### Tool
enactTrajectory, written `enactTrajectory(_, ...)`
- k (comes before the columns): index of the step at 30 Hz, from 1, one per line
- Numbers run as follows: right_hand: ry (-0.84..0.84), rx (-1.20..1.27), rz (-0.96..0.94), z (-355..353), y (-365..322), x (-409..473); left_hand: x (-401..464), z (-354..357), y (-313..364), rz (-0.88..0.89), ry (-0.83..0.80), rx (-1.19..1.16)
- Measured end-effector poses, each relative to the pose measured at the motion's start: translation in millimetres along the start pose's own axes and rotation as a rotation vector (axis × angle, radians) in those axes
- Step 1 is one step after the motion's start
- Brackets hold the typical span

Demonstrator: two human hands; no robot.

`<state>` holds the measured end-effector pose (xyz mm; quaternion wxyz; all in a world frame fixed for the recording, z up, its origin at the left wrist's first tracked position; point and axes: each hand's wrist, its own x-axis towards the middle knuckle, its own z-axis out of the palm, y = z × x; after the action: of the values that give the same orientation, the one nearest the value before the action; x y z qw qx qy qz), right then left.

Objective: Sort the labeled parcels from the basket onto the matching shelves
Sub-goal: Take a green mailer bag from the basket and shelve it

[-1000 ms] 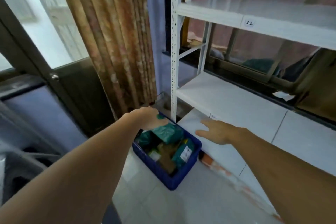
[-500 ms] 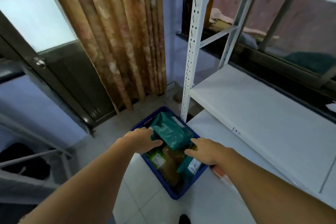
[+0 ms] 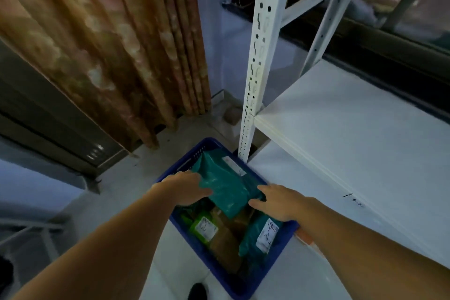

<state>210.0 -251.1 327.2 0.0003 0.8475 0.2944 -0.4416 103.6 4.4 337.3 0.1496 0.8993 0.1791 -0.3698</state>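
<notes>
Lying on top of the heap in the blue basket, a teal parcel is flanked by both hands and is propped toward the basket's far end, its white label facing up near the far edge. The left hand is laid against the parcel's left edge with its fingers curled toward the wrapping, and the right hand is pressed to the near right corner; whether either hand is actually closed on the wrapping cannot be told, since the fingertips are hidden. For the step to be done well, the parcel is probably best gripped at opposite edges and lifted level, so that the label can be read before a shelf is chosen and the loose packets beneath are not dragged out. Below it, a green packet with a scribbled label, a brown parcel and a second teal parcel with a handwritten label are left in the basket. The basket is set on a pale tiled floor, just beside the perforated upright of a white shelving unit, whose lower shelf is seen bare to the right. A patterned curtain is hung at the left.
</notes>
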Motion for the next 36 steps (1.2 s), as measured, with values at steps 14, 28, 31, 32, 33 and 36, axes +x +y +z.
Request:
enactTrajectory(14,0.041,0.518,0.354,119.4,54.8,233.2,283.1,50.0,-48.5,-0.097,0.102,-0.043)
enactTrajectory(28,0.173,1.223,0.288,143.5,23.8,242.0,300.2,74.7,-59.0,-0.176,0.105,-0.476)
enactTrajectory(31,0.154,1.202,0.221,116.8,1.6,211.2,258.8,50.6,-67.5,-0.203,0.176,-0.527)
enactTrajectory(32,0.150,1.198,0.202,105.5,-7.1,199.7,242.4,38.9,-70.1,-0.215,0.211,-0.543)
enactTrajectory(33,0.153,1.194,0.176,95.6,-14.7,191.0,225.6,25.7,-72.3,-0.221,0.251,-0.564)
enactTrajectory(36,0.153,1.173,0.133,54.2,-47.4,155.2,172.0,-22.3,-82.4,-0.231,0.404,-0.616)
